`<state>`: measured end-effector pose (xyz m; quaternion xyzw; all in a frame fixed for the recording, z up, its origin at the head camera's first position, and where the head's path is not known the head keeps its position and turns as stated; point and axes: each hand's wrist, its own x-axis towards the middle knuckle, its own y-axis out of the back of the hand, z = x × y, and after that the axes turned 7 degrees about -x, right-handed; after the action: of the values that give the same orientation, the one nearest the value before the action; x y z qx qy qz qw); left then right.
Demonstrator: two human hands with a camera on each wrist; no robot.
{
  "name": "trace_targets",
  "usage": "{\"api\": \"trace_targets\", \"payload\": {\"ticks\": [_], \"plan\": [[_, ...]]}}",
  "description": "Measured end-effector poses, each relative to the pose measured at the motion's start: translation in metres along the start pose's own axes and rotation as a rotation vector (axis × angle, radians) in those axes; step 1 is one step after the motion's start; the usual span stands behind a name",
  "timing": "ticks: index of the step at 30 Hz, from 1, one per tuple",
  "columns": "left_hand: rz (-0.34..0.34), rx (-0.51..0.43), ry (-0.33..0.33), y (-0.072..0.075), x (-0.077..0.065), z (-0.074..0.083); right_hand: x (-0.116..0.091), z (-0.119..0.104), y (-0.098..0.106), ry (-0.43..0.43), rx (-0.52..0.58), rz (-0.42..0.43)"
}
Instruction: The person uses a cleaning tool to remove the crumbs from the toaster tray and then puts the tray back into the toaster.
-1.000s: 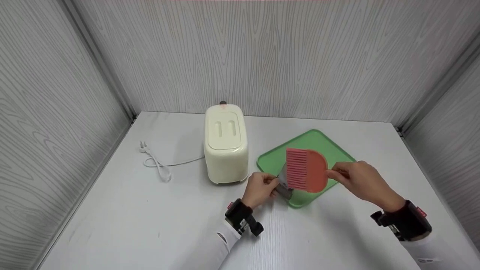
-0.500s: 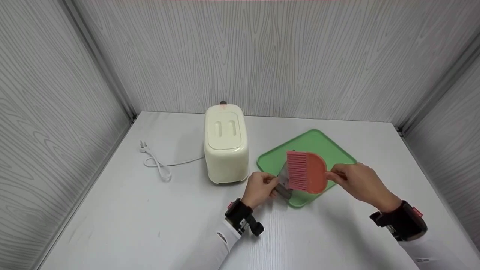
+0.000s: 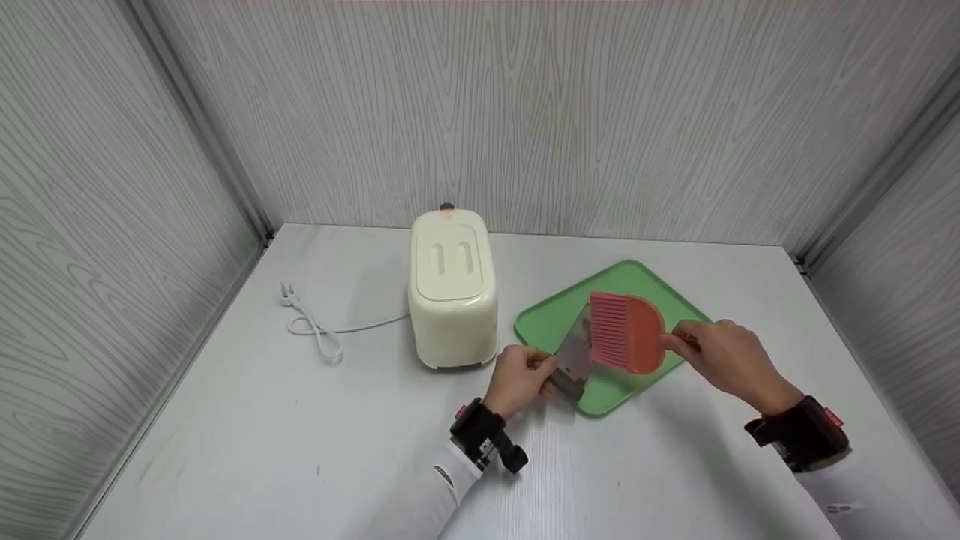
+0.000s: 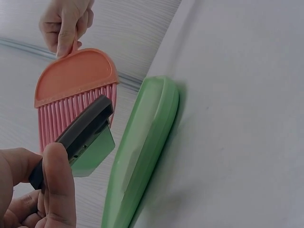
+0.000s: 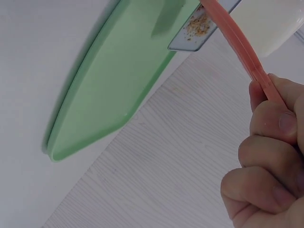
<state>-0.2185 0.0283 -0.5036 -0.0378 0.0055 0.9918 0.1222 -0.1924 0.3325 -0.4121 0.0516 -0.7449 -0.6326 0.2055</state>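
Note:
My left hand pinches the dark end of a thin metal crumb tray, which it holds over the near left part of a green tray. Brown crumbs lie on the crumb tray in the right wrist view. My right hand grips the short handle of an orange brush with pink bristles. Those bristles hang at the crumb tray's right edge; whether they touch it I cannot tell. In the left wrist view the brush is behind the crumb tray's dark end.
Left of the green tray stands a cream toaster with a closed lid. Its white cord and plug lie coiled on the white table. Wood-grain panels enclose the back and sides.
The brush dipped slightly, then shifted right and up, so more of the crumb tray shows. My right hand moved with it. My left hand and the crumb tray stayed in place.

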Motion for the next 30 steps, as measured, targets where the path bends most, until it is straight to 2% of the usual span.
{"api": "trace_targets", "payload": {"ticks": [8,16,26,30], "plan": [[-0.009,0.012,-0.032,0.000,-0.001,0.000,0.005,0.009,-0.004,-0.031,-0.013,-0.007],[-0.010,0.017,-0.035,0.000,-0.001,0.000,0.009,0.018,-0.002,-0.060,-0.004,0.018],[-0.007,0.019,-0.031,0.001,-0.001,0.001,0.015,0.021,0.007,-0.084,0.137,0.031],[-0.008,0.017,-0.039,0.001,-0.002,0.002,0.019,0.017,0.012,-0.112,0.235,-0.022]]}}
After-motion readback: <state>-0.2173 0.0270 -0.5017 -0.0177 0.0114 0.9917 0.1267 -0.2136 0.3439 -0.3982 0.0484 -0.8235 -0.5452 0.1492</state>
